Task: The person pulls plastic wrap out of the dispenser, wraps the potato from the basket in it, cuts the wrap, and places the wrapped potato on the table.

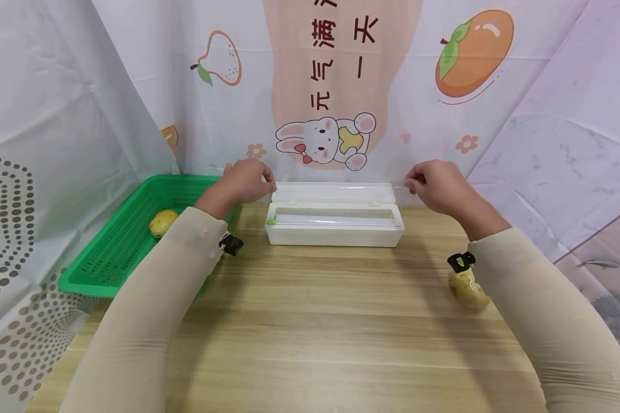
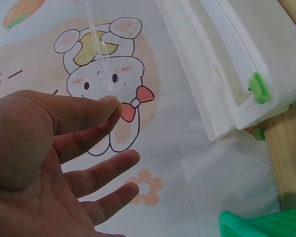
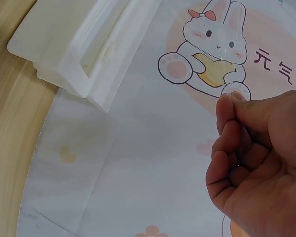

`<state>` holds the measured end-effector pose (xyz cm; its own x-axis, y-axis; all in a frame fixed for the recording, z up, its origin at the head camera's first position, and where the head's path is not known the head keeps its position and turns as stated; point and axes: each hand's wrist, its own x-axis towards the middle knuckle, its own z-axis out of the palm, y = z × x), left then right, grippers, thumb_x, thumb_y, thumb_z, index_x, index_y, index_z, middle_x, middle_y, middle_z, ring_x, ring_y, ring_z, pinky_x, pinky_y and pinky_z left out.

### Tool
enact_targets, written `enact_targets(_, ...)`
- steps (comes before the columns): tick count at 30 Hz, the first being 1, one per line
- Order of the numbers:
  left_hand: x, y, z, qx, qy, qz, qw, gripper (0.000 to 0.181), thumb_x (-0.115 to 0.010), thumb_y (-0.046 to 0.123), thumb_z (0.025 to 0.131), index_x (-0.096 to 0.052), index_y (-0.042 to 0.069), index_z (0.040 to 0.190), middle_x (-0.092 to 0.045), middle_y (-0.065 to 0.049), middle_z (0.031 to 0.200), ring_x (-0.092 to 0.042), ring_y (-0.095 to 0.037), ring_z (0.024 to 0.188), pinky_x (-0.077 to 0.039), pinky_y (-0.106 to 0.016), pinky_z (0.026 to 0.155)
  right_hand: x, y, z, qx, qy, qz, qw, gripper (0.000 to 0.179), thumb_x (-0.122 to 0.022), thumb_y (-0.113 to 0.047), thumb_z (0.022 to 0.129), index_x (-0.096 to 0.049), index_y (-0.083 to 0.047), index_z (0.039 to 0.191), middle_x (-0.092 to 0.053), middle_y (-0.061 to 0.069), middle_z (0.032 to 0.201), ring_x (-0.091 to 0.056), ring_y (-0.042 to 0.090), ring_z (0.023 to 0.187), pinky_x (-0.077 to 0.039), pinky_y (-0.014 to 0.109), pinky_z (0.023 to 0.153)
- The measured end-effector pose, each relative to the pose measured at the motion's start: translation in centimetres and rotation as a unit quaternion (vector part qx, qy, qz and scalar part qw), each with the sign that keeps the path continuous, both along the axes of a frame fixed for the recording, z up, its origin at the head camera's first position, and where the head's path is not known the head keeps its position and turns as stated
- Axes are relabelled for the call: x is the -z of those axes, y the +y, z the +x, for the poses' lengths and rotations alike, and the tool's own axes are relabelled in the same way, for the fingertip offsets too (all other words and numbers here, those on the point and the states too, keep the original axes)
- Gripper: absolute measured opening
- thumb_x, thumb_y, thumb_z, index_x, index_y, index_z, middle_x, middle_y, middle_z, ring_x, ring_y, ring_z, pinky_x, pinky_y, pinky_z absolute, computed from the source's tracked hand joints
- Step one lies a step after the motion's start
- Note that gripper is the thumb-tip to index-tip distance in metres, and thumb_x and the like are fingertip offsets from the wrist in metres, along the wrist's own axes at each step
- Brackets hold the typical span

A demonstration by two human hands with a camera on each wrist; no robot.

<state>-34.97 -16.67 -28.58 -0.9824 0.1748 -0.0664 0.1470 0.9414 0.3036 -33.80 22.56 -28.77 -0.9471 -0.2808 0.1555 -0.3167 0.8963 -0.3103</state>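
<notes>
Clear film (image 2: 105,70) is pinched between thumb and finger by the left hand (image 1: 247,179) and the right hand (image 1: 438,184), suspended between the 2 near the open white dispenser (image 1: 334,235), and could be crumpled onto itself if 1 edge were let slip.

Ran into a white printed sheet (image 1: 408,109), hung behind the wooden tabletop (image 1: 310,321), and landed on a rabbit (image 1: 321,137) lying sideways (yes, red bow (image 1: 303,154) and all!) against a peach-coloured patch (image 1: 289,63). Swept up past dark red characters (image 1: 322,33), then out to an orange fruit (image 1: 477,54) on the right and a pale pear shape (image 1: 221,60) on the left. Swung left: met creased white cloth (image 1: 36,97) scattered with brown-grey dots (image 1: 13,325). Swung right: found marble-patterned covering (image 1: 563,120), faintly lilac. Dropped back to that tabletop, caught light gleaming on its grain.
</notes>
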Motion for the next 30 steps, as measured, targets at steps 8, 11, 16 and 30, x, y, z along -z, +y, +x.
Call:
enact_targets(8, -0.5, 0.1, 0.0, 0.004, 0.005, -0.010, 0.9999, 0.015, -0.058, 0.027, 0.092, -0.072, 0.020, 0.090, -0.021, -0.009, 0.157, -0.004, -0.030, 0.147, 0.000, -0.071, 0.107, -0.5, 0.0, 0.1, 0.000, 0.008, 0.001, 1.0000, 0.016, -0.060, -0.020, 0.094, -0.069, -0.008, 0.091, -0.066, 0.006, 0.079, -0.053, 0.024, 0.070, -0.044, 0.035, 0.061)
enact_targets(11, -0.9, 0.2, 0.1, 0.002, 0.003, -0.011, 0.9999, 0.015, -0.059, 0.026, 0.092, -0.072, 0.019, 0.092, -0.029, -0.009, 0.154, -0.010, -0.031, 0.147, -0.001, -0.072, 0.106, -0.7, 0.0, 0.2, 0.000, 0.011, 0.001, 0.9999, 0.017, -0.059, -0.020, 0.095, -0.069, -0.007, 0.091, -0.066, 0.006, 0.079, -0.053, 0.024, 0.071, -0.044, 0.035, 0.062)
enact_targets(16, -1.3, 0.3, 0.2, 0.004, 0.001, -0.011, 0.9999, 0.015, -0.059, 0.026, 0.092, -0.072, 0.018, 0.092, -0.028, -0.009, 0.155, -0.011, -0.030, 0.147, -0.001, -0.072, 0.107, -0.8, 0.1, 0.1, 0.001, 0.013, -0.001, 0.9999, 0.016, -0.059, -0.020, 0.095, -0.069, -0.007, 0.092, -0.066, 0.007, 0.079, -0.054, 0.024, 0.071, -0.044, 0.035, 0.061)
enact_targets(30, -2.0, 0.3, 0.1, 0.002, 0.007, -0.019, 0.9998, 0.013, -0.060, 0.027, 0.091, -0.070, 0.018, 0.091, -0.021, -0.011, 0.157, -0.007, -0.029, 0.147, 0.000, -0.073, 0.105, -1.6, 0.2, 0.4, 0.006, 0.008, -0.006, 0.9999, 0.018, -0.059, -0.021, 0.095, -0.069, -0.006, 0.094, -0.067, 0.009, 0.083, -0.056, 0.025, 0.076, -0.046, 0.036, 0.063)
